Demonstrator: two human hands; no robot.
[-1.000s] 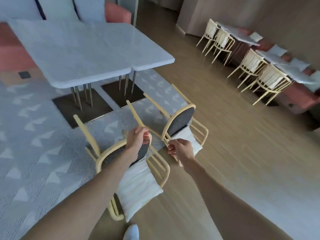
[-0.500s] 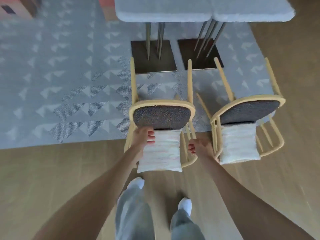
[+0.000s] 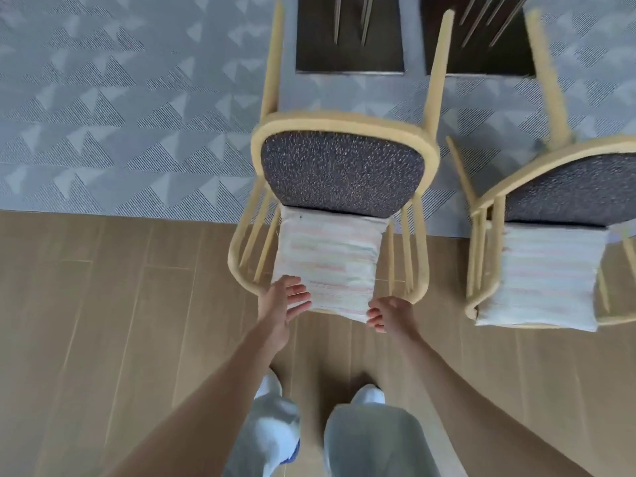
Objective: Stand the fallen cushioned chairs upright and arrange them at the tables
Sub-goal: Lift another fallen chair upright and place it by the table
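The nearer fallen chair is lying on its back at the rug edge, legs pointing toward the table bases. Both hands have dropped from its frame to the white back cushion: the left hand is spreading open at one corner, the right hand is curling loosely at the other. A lift looks imminent, while the second chair is waiting alongside, also down.

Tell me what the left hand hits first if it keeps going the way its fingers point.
Probably the striped cushion: the left hand is open, fingers aimed at its lower corner, nearly touching. Depth is unclear.

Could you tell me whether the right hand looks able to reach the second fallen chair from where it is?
Probably yes: the right hand has bare floor between it and the second chair.
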